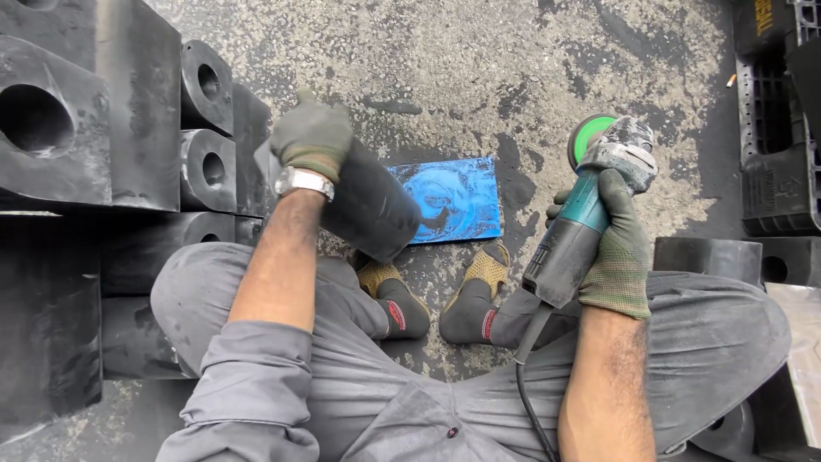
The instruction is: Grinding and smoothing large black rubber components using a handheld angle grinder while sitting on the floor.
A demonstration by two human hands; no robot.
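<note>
Rough, stained concrete floor fills the upper middle of the frame, and the person sits on it cross-legged, socked feet meeting at centre. A worn blue plate lies flat on the ground just above the feet.

The left hand, gloved, is closed around the top end of a dark block, holding it off the floor at centre-left. The block's long axis slants from the glove at upper left down toward lower right, and its lower end overlaps the left edge of the blue plate in the view; whether it touches the plate cannot be told.

The right hand, also gloved, grips the body of a teal angle grinder at right of centre. The tool's long axis runs up and slightly right, its green disc at the top, its cable trailing down over the lap. The grinder's head sits well right of the block, with the blue plate between them.

Stacked black blocks with round holes crowd the left of the frame; a black crate stands at the right edge.
</note>
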